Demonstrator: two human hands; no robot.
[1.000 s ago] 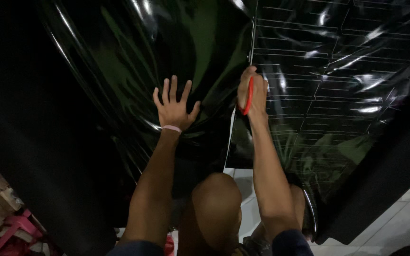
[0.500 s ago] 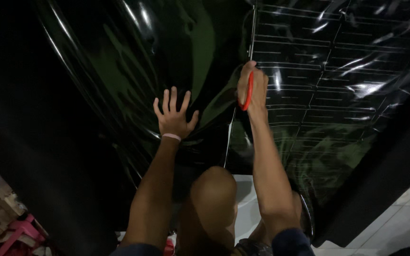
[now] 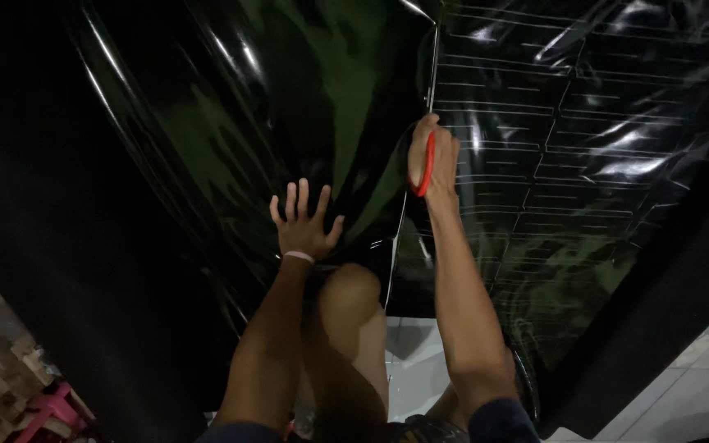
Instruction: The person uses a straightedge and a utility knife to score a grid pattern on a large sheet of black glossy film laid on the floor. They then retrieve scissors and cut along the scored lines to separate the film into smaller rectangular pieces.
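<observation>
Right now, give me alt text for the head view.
A right hand presses a red tool along a seam in glossy black film, while the left hand lies flat, fingers spread, beside it. A bare knee shows below.

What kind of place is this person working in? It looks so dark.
Probably a garage or vehicle workshop, dimly lit. The left hand lies flat on a glossy black sheet while the right hand presses a red tool along its edge. Pale floor tiles and a pink stool show below.

A glossy black panel fills the view, carrying a shiny black film with a seam running down its middle; pale floor tiles lie below.
</observation>
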